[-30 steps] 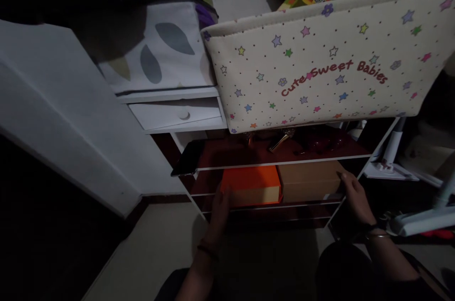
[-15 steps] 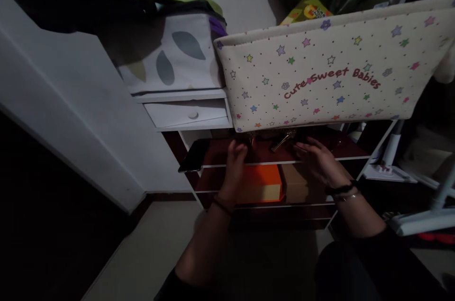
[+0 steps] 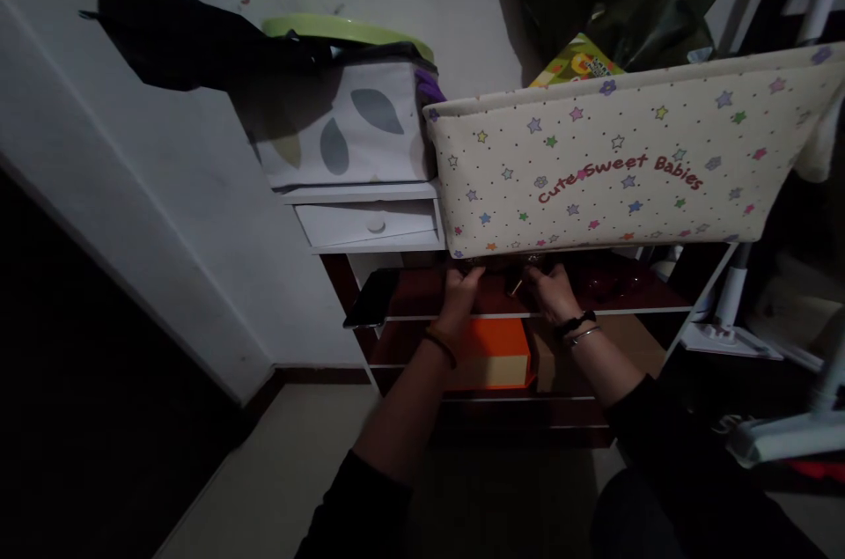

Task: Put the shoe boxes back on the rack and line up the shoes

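Both my hands reach onto the dark red upper shelf [image 3: 495, 299], under the overhang of a star-patterned fabric bin. My left hand [image 3: 462, 290] is closed at a glittery high-heeled shoe [image 3: 473, 261], its thumb pointing right; the shoe is mostly hidden in shadow. My right hand [image 3: 553, 290] closes on a second glittery high-heeled shoe [image 3: 533, 259], whose thin gold heel [image 3: 517, 286] shows left of the fingers. Shiny dark red shoes [image 3: 604, 282] stand to the right of this hand. The bin and the dim light hide most of the fingertips.
The cream bin [image 3: 594, 180] juts over the shelf. A phone-like dark slab [image 3: 373, 299] lies at the shelf's left end, below a small white drawer [image 3: 370, 224]. An orange box [image 3: 495, 352] and a cardboard box [image 3: 627, 343] sit underneath. White stand legs [image 3: 785, 436] are at right.
Both hands have moved in to the glittery shoes and their fingers have closed. The right hand has shifted left. The view has tilted slightly, so the furniture appears lower.
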A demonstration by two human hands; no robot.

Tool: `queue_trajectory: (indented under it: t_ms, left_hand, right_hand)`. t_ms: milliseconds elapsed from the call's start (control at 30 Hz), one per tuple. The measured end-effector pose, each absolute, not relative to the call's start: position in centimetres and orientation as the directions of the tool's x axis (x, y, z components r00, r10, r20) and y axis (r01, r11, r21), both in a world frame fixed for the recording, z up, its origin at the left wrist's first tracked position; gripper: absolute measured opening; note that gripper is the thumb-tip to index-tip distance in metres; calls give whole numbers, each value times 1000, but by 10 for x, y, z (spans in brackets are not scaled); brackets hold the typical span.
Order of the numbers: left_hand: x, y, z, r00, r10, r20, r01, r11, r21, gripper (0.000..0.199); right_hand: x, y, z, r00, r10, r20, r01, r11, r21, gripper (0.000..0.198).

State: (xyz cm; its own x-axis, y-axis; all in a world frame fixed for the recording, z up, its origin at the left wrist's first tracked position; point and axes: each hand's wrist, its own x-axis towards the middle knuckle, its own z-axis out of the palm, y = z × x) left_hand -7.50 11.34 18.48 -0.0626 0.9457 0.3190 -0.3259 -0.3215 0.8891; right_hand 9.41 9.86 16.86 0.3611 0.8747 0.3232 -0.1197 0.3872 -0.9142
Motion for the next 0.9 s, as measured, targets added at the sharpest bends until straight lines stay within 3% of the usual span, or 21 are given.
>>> queue_trajectory:
  t_ms: [133, 267, 433, 667, 900]
  left_hand:
    - [-92, 114, 185, -62, 939, 337, -353, -337, 873, 54]
    - [-114, 110, 189, -48, 964, 261, -333, -262, 906, 59]
    - [-136, 106, 194, 47, 969, 243, -303, -218, 928, 66]
    - [-151, 102, 193, 108, 970, 220, -279, -183, 943, 70]
    - [-156, 95, 188, 172, 951, 255, -298, -197, 934, 88]
  right_hand:
    - [80, 91, 177, 332, 866, 374, -64, 417, -907, 60]
    - [70, 89, 181, 165, 893, 418, 35, 419, -907, 52]
    - [62, 102, 178, 36, 927, 374, 101, 368, -924, 42]
    - [43, 99, 173, 168, 886, 433, 123, 417, -901, 63]
    - [24, 73, 173, 224, 866, 448, 283, 382, -880, 70]
